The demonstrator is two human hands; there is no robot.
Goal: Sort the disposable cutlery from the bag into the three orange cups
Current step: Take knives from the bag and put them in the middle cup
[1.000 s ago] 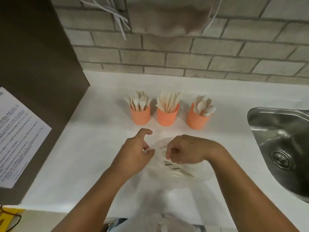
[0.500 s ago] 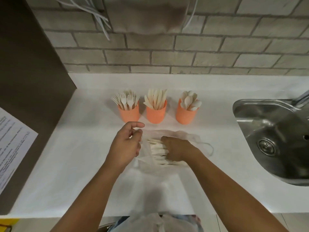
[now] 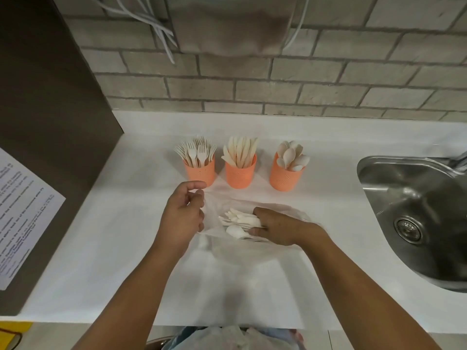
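Three orange cups stand in a row on the white counter: the left cup (image 3: 199, 173) holds forks, the middle cup (image 3: 240, 174) holds knives, the right cup (image 3: 285, 176) holds spoons. In front of them lies a clear plastic bag (image 3: 290, 213). My right hand (image 3: 280, 227) is inside the bag's mouth, closed around a bundle of pale cutlery (image 3: 240, 221) whose tips point left. My left hand (image 3: 183, 215) pinches the bag's left edge between thumb and fingers, holding it open.
A steel sink (image 3: 417, 213) is sunk into the counter at the right. A dark panel with a printed sheet (image 3: 22, 213) bounds the left side. A brick wall runs behind the cups, with cables and a hanging cloth (image 3: 227, 26) above.
My right hand has gone deeper into the bag and closed on the cutlery bundle. My left hand has shifted along the bag's edge. The camera view has moved toward the right.
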